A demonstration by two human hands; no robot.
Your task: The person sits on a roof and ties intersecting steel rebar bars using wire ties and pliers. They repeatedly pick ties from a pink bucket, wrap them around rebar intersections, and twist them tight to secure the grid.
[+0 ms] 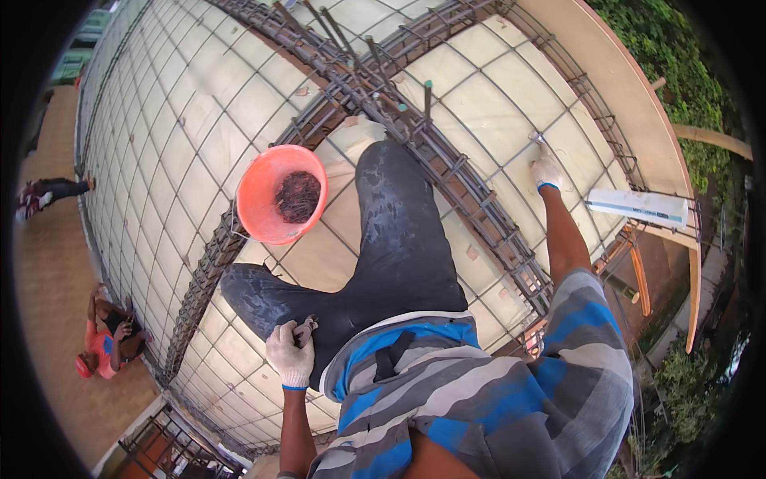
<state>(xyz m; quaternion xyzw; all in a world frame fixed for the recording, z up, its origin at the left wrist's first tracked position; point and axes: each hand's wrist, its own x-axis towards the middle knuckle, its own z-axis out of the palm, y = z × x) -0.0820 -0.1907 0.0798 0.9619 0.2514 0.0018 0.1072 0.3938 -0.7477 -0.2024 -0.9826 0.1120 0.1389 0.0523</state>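
My left hand (289, 356), in a white knitted glove, rests by my thigh, closed around a pair of worn metal pincers (305, 330). My right arm reaches out over the rebar mesh (487, 72). The gloved right hand (546, 169) is at a bar of the mesh, its fingertips together at a thin, bent wire (537, 138); part of the wire is hidden by the fingers. An orange bucket (259, 195) stands tilted in view to the left of my knees, with a heap of short dark wires (298, 197) inside.
A bundled rebar beam cage (479, 209) runs past my right leg, with upright bar ends (375, 52) sticking up ahead. A white tube-like package (638, 206) lies near the right edge, by a wooden board (638, 88). Two people are at left, one in a red cap (84, 365).
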